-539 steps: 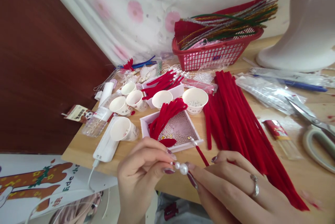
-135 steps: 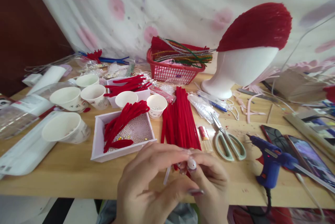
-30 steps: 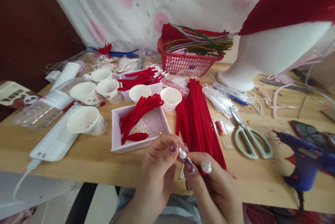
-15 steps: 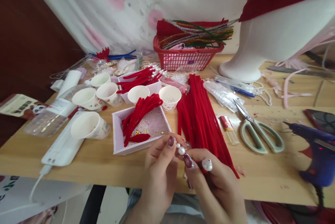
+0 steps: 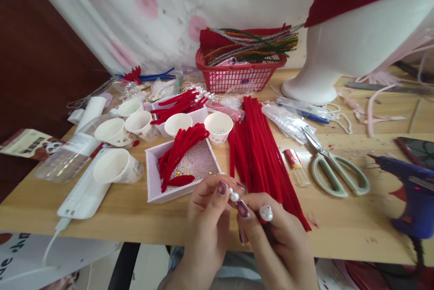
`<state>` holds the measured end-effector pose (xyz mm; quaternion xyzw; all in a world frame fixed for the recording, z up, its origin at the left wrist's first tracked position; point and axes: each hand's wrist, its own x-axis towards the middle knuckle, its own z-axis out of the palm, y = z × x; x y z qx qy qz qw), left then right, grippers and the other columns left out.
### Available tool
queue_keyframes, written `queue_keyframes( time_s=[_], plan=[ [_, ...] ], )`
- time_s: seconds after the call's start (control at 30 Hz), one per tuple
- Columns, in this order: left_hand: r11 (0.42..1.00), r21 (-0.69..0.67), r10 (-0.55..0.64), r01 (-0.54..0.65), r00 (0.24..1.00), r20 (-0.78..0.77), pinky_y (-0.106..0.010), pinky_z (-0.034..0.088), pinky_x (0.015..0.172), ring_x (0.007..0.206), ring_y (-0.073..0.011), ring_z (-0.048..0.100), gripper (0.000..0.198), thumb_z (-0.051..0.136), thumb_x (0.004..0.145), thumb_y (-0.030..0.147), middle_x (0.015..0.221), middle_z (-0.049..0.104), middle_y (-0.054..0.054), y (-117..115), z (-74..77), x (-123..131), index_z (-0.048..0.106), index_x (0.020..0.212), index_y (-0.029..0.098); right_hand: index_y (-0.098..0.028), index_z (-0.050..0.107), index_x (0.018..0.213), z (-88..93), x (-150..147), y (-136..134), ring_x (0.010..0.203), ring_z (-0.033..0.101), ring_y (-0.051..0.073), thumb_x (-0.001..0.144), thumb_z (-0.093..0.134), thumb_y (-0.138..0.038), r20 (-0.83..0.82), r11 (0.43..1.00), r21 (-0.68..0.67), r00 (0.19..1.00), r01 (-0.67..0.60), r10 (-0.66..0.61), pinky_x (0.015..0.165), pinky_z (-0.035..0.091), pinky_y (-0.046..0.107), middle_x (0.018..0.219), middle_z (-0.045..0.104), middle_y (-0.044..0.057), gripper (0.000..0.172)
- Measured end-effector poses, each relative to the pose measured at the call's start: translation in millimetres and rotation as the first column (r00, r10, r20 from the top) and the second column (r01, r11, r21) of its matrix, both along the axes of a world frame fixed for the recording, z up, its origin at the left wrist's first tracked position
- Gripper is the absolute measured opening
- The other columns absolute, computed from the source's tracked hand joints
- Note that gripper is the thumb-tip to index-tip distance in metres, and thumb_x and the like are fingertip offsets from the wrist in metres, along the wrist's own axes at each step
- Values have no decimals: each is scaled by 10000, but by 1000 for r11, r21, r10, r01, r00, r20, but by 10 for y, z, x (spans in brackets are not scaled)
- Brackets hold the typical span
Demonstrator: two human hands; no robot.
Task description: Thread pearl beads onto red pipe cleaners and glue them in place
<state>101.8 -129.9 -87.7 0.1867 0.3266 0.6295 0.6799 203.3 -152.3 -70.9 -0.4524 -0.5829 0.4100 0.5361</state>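
Two pearl beads [image 5: 233, 195] sit pinched between left hand [image 5: 209, 217] and right hand [image 5: 280, 238] near the pale box [image 5: 153, 173], seemingly being adjusted, the right also clasping a pearl-tipped piece [image 5: 266, 213]; the next move likely calls for a steady pinch.

A pale wooden surface [image 5: 145, 226] carries white paper cups [image 5: 117, 170], a lilac box [image 5: 153, 178] and a spread of red fuzzy stems [image 5: 264, 154], with scissors [image 5: 320, 149] and a blue glue gun [image 5: 415, 195] to their right. Farther back stand a red basket [image 5: 237, 78] and a white mannequin head [image 5: 315, 66]; a white power strip [image 5: 81, 197] lies at left.
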Motion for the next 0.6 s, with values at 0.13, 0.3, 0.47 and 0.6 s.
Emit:
queue_keyframes(
  time_s=[0.13, 0.3, 0.47, 0.6],
  plan=[
    [999, 39, 0, 0, 1000, -11, -268, 553, 717, 720, -143, 661, 164, 819, 819, 394, 750, 703, 14, 18, 40, -26, 760, 771, 249, -251, 612, 839, 24, -11, 0, 533, 512, 111, 1010, 523, -208, -10, 1000, -25, 1000, 10, -10, 494, 405, 216, 647, 546, -49, 197],
    [994, 79, -85, 80, 994, 67, -268, 565, 707, 637, -110, 624, 143, 759, 883, 369, 765, 684, 29, 13, 77, -39, 749, 787, 264, -248, 605, 815, 35, -5, 1, 535, 489, 112, 1012, 522, -213, -10, 1000, -14, 1000, -6, 6, 492, 392, 220, 643, 525, -48, 217],
    [997, 42, -67, 64, 996, 55, -240, 556, 721, 730, -123, 625, 166, 801, 841, 399, 769, 653, 29, 5, 83, -49, 731, 772, 265, -260, 605, 857, 40, 16, 10, 556, 515, 103, 1018, 519, -193, -1, 999, -6, 999, -53, 53, 518, 420, 193, 666, 526, -52, 195],
    [999, 22, -27, 26, 999, 40, -248, 542, 720, 732, -130, 617, 183, 832, 808, 395, 776, 646, 23, 24, 101, -41, 725, 762, 254, -329, 710, 1069, 23, -3, -22, 606, 580, 136, 1006, 591, -336, 26, 999, -38, 999, 22, -21, 557, 484, 202, 719, 617, -25, 135]
  ],
)
